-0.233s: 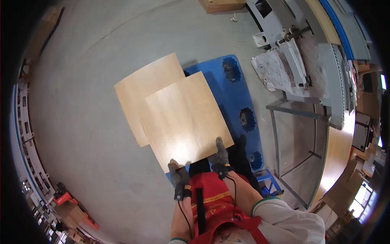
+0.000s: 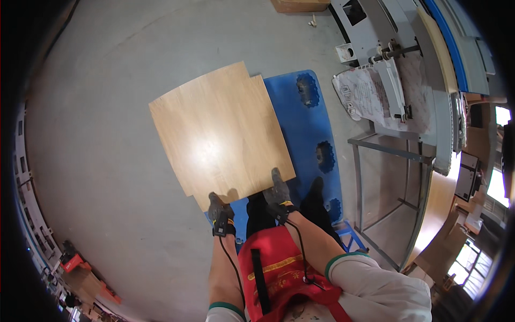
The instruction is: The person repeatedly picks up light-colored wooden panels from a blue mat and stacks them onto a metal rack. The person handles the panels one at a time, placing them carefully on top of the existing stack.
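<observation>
Apron: my red apron (image 2: pixel 279 273) hangs nearest to me, below the wooden panel, with a dark strap down its front.
Left hand: my left hand (image 2: pixel 219 210), in a grey glove with a black wrist strap, has its grip closed on the near edge of the wooden panel (image 2: pixel 220 134), at the near left corner.
Right hand: my right hand (image 2: pixel 278 190), gloved the same way, has its grip closed on the same near edge, toward the right corner.
Wooden panel: it is a light wood sheet, held roughly flat above the floor, reaching away from me; a second sheet edge shows as a step at its far right corner, so I cannot tell whether I hold one sheet or two.
Pallet: a blue plastic pallet (image 2: pixel 308 123) lies under and just right of the wooden panel.
Floor: grey concrete floor (image 2: pixel 102 118) spreads to the panel's left.
Frame: a grey metal frame (image 2: pixel 386 161) stands right of the pallet.
Machine: a grey machine (image 2: pixel 386 70) with a printed sheet over it sits beyond the panel's far right.
</observation>
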The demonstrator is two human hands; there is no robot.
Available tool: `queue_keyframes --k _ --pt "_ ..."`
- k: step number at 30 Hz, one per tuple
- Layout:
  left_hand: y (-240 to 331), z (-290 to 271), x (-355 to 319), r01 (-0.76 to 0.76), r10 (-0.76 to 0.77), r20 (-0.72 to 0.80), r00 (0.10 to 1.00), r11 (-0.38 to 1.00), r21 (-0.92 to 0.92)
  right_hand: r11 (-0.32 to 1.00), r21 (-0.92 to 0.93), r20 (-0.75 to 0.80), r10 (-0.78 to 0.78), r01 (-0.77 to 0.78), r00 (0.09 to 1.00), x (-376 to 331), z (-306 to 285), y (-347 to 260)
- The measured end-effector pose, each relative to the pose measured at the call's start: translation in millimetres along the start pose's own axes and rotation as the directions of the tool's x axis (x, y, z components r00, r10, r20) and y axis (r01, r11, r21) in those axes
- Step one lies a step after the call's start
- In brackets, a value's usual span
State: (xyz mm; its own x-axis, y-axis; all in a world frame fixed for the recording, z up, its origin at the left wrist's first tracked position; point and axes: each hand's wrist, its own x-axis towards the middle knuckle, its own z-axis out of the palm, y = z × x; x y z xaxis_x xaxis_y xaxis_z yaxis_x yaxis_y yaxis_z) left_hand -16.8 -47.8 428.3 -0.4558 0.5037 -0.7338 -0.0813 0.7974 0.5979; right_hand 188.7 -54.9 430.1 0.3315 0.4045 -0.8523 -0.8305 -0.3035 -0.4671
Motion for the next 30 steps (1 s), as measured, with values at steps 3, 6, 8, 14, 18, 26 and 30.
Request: queue_keyframes --k 3,6,8,14,18,26,30 --pt "51.5 4.4 8.3 0.168 -0.157 -0.072 0.985 0.967 0.190 0.995 0.098 0.040 -0.007 0.003 0.999 -1.0 39.8 -7.5" --pt "81.5 9.4 7.0 0.266 -0.238 -0.137 0.961 0.933 0.242 0.975 0.222 0.085 -0.007 -0.012 0.996 -0.5 59.8 -12.3" --pt "83.5 14.3 17.7 0.318 -0.362 -0.209 0.908 0.923 -0.217 0.970 0.240 0.076 0.031 -0.049 0.997 1.3 70.2 -14.4" --pt "91.0 3.6 17.3 0.041 -0.030 -0.035 0.999 0.921 0.387 0.967 0.253 0.051 0.000 -0.013 0.999 0.2 100.2 -19.7" --pt "93.5 6.2 25.1 0.017 0.028 -0.060 0.998 0.764 0.645 0.946 0.323 0.046 -0.027 0.011 0.999 14.1 91.2 -5.1" --pt "97.6 16.9 29.8 -0.133 0.109 0.103 0.989 0.327 0.936 0.985 -0.117 -0.027 -0.131 0.127 0.991 40.7 56.2 3.2" --pt "48.0 11.8 43.8 0.274 -0.117 0.271 0.955 0.692 -0.668 -0.241 -0.795 0.606 -0.353 0.557 0.712 19.7 -10.2 -51.5"
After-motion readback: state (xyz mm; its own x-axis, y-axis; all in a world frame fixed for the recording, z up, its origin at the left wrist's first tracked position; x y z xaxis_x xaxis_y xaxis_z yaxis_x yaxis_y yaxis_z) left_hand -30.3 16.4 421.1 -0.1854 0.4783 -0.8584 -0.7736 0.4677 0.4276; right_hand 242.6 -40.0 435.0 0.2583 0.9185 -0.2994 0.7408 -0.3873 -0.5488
